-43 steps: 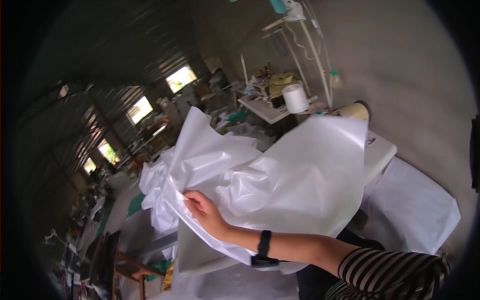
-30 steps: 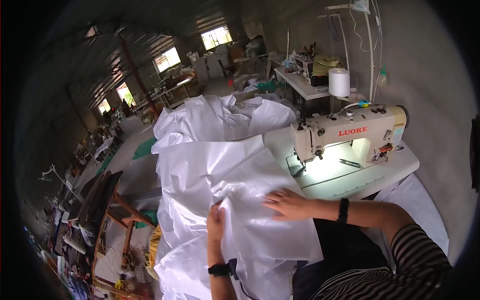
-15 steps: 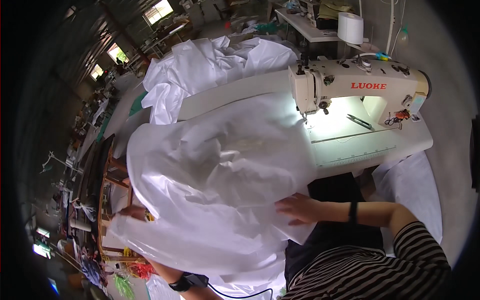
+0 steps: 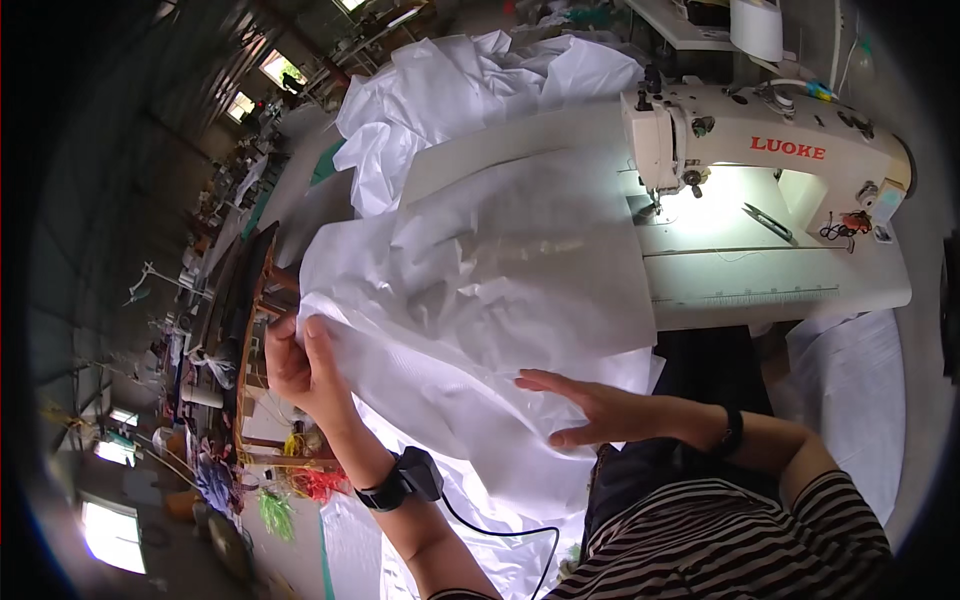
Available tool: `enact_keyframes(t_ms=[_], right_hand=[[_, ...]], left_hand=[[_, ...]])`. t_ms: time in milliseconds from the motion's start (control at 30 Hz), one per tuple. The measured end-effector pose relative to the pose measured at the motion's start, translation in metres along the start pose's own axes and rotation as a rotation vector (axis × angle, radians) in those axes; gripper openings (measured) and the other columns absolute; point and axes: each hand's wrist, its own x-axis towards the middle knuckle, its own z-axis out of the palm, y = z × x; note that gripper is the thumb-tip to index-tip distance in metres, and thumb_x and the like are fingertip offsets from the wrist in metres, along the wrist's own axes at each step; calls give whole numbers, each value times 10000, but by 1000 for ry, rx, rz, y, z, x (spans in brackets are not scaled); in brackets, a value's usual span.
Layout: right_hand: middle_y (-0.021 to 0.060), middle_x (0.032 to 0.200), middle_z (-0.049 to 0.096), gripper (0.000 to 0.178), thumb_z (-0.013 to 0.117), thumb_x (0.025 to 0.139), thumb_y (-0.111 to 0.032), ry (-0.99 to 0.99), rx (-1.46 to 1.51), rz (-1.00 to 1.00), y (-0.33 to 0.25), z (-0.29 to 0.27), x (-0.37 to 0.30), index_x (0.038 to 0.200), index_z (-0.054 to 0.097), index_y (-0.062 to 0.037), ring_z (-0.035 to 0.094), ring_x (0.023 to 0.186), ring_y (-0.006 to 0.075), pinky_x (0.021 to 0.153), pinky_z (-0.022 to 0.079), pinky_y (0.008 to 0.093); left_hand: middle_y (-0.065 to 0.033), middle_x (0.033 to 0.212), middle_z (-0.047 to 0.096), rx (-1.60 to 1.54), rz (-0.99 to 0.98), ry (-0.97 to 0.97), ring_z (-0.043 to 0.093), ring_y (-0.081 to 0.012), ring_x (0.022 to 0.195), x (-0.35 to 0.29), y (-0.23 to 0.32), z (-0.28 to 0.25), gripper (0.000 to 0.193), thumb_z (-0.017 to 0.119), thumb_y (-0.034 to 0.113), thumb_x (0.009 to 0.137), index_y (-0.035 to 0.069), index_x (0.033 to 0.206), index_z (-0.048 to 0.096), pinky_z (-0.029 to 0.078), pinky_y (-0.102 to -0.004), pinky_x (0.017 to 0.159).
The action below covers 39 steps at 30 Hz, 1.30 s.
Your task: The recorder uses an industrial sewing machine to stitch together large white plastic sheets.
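Note:
A large white sheet, smooth and crumpled in places, is spread over the sewing table and hangs down its near side. Its left edge is pinched between the thumb and fingers of my left hand. My right hand rests against the near part of the sheet with its fingers stretched out, gripping nothing. A white sewing machine stands at the right with its lamp lit. Beside its needle, the sheet's far right edge lies close to the presser foot.
Thread snips lie on the machine bed under the arm. A heap of white sheeting is piled beyond the table. More white sheeting hangs at the right. A wooden frame stands at the left, and a thread cone is behind the machine.
My left hand has moved up and inward along the sheet's left side, bringing the edge with it. My right hand has shifted little over the sheet. The view has shifted slightly.

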Motion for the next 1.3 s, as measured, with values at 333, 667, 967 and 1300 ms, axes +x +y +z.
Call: enact_keyframes(t_ms=[333, 667, 967, 1300], right_hand=[[126, 784, 666, 331, 642, 947, -373, -320, -344, 183, 48, 36, -42, 1087, 687, -76, 651, 742, 307, 726, 518, 364], [102, 894, 586, 296, 671, 958, -310, 239, 396, 138, 36, -6, -63, 978, 561, -36, 551, 865, 165, 765, 459, 329], [92, 734, 613, 481, 653, 927, -484, 357, 80, 650, 110, -43, -64, 923, 580, -9, 590, 675, 202, 653, 487, 341], [167, 1184, 661, 431, 720, 894, -272, 550, -94, 401, 94, -43, -67, 1230, 631, -15, 626, 1095, 251, 957, 465, 339]], left_hand=[[-26, 814, 667, 504, 500, -6, 542, -84, 685, 73, 23, 0, 126, 698, 91, 928, -26, 955, 660, 451, -222, 632], [-162, 890, 698, 277, 363, -549, 670, -383, 808, 132, -88, 304, 180, 607, 258, 959, 106, 1018, 684, 517, -430, 697], [-74, 910, 644, 108, 246, -764, 650, -333, 797, 16, -228, 453, 108, 679, 215, 886, 114, 891, 641, 514, -417, 704], [-74, 897, 636, 78, 262, -738, 645, -321, 761, -28, -195, 390, 120, 687, 218, 875, 109, 892, 639, 518, -417, 679]])
